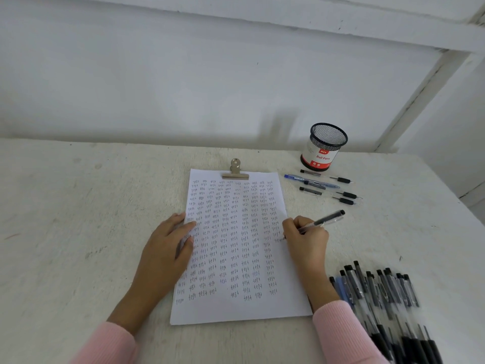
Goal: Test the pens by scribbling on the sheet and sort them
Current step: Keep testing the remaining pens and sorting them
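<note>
Clear-barrelled pen (325, 219) pinched by right hand (307, 237), tip on sheet (236, 308); left hand (165, 248) presses it, fingers straight.

Right grip (307, 240) pinches a clear pen (328, 219) with a black cap, tip down at the right edge of the sheet (236, 308), in the last column of "test" scribbles. Left grip (168, 248) lies flat on the sheet's left edge, fingers straight. Sheet is on the white counter (78, 232), metal clip (235, 170) at its top. Mesh cup (326, 147) stands upright far right. A few loose pens (325, 185) lie just in front of it, one blue. Pen pile (380, 290) sits near right, beside the pink sleeve (338, 334).
</note>
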